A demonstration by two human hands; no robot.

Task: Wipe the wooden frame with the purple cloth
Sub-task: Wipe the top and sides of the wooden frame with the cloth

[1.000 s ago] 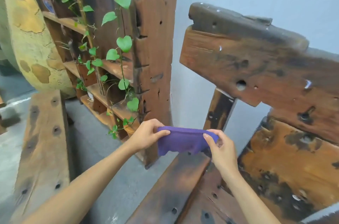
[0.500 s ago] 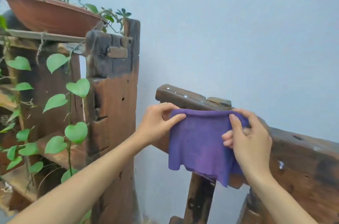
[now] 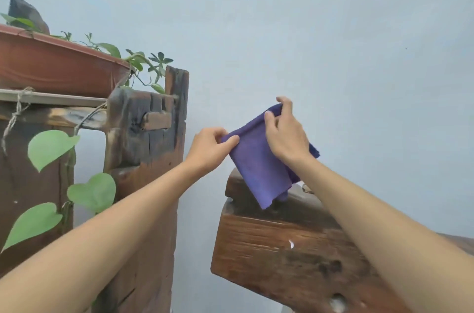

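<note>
Evidently, step: cloth readying, no wiping yet.
Left hand (image 3: 209, 149): pinched purple cloth's (image 3: 259, 166) left corner.
Right hand (image 3: 286, 134): gripped its upper edge.
Cloth: held up, lower corner at wooden frame's (image 3: 277, 248) top beam; contact unclear.
Next: likely press flat, sweep along beam.
Hidden: frame's right run behind forearm; lower part cut off.

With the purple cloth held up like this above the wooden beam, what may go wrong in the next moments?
1. Both the left hand and the right hand only pinch the upper edge of the purple cloth; it might slip and fall.
2. The wooden frame looks rough and cracked, so the hanging cloth may snag on it.
3. The cloth seems only to brush the top, so wiping may be weak.
</note>
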